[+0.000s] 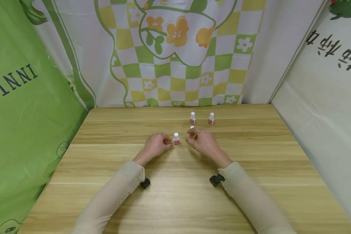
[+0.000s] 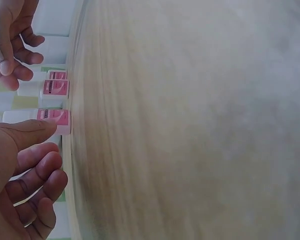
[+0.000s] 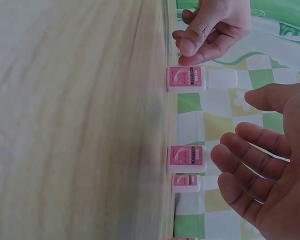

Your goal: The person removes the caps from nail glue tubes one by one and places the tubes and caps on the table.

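Several small white nail glue bottles with pink labels stand upright on the wooden table. My left hand (image 1: 157, 144) is just left of the nearest bottle (image 1: 176, 139), its fingers loosely bent and holding nothing. In the left wrist view its thumb overlaps this bottle (image 2: 60, 118), but the right wrist view shows a small gap. My right hand (image 1: 205, 142) hovers right of the same bottle, thumb and fingers spread apart, nothing between them. Its fingers partly hide a second bottle (image 1: 192, 128) just behind. In the right wrist view that bottle (image 3: 186, 159) stands apart from the fingers.
Two more bottles stand farther back, a left one (image 1: 192, 118) and a right one (image 1: 211, 119). The wooden table (image 1: 178, 198) ends at a patterned curtain (image 1: 169, 78) behind. Green cloth (image 1: 23, 123) hangs on the left, pale cloth (image 1: 324, 104) on the right.
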Tool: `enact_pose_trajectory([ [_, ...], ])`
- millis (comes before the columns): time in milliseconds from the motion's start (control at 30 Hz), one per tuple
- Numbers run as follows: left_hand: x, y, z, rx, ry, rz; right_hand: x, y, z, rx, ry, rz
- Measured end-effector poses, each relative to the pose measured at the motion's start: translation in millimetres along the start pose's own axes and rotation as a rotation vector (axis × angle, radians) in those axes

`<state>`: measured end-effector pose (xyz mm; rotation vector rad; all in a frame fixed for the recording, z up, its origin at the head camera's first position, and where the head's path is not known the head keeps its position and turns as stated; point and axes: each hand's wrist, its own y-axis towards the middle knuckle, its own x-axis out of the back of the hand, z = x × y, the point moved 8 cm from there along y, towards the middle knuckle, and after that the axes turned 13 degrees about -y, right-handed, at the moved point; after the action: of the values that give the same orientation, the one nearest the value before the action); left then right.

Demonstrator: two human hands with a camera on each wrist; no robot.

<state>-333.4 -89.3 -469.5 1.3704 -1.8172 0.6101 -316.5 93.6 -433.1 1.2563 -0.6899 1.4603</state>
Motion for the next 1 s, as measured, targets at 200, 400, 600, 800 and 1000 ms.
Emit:
enact_pose_trajectory([
  [200, -2.6, 2.2, -0.3, -0.02, -0.005, 0.0, -1.0, 0.3, 1.2, 0.001, -0.01, -0.009],
  [400, -2.6, 3.6, -1.7, -0.029, -0.001, -0.006, -2.7, 2.4, 2.9, 0.006, -0.006, -0.018],
  [600, -4.3, 4.2, -2.3, -0.033, 0.004, 0.003, -6.1, 4.5, 4.4, 0.003, -0.002, -0.003],
  [800, -7.0, 5.0, -1.4, -0.032, 0.007, 0.02, -10.2, 6.6, 5.9, 0.005, -0.009, 0.007],
  [1000, -8.4, 6.3, 0.5, -0.036, 0.018, 0.021, -9.2, 7.0, 8.8, 0.01, -0.028, -0.006],
])
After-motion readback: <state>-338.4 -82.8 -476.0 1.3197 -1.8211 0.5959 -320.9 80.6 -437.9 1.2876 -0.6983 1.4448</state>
